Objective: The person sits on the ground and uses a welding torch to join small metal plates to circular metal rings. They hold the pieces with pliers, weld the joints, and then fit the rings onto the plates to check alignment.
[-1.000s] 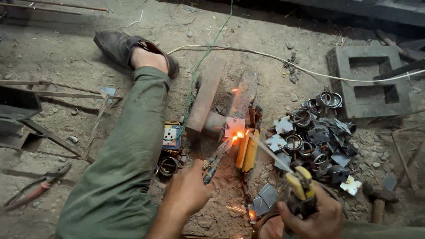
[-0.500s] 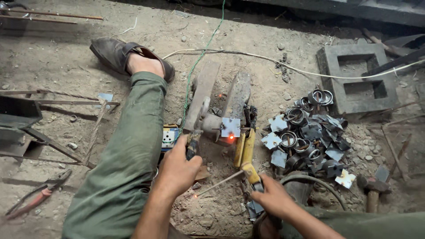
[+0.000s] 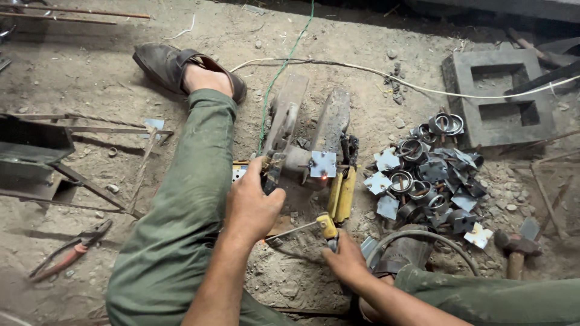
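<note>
The person sat on a dusty workshop floor [image 3: 90,78], the left leg in green trousers [image 3: 181,211] stretched forward and a dark sandal [image 3: 181,63] on that foot. The left hand [image 3: 252,202] was curled around a dark tool [image 3: 270,178] pressed against a grey metal jig [image 3: 305,130] lying on the ground; what kind of tool it was could not be told. A small square steel plate [image 3: 322,163] stood upright at the jig's near end, with a tiny orange glow [image 3: 324,178] just under it. Yellow bars [image 3: 342,194] lay just beside the plate, on its right.

The right hand [image 3: 345,261] rested low on the ground, fingers closed on the yellow-headed electrode holder [image 3: 328,228], whose thin rod [image 3: 293,230] pointed left toward the other hand.

To the right lay a heap of cut plates and rings [image 3: 426,175], touching one another. A hollow concrete block [image 3: 498,96] sat beyond the heap, a hammer [image 3: 515,250] near it, and red-handled pliers [image 3: 69,253] lay well apart at the left. A white cable [image 3: 374,72] and a green wire [image 3: 284,66] ran across the floor.
</note>
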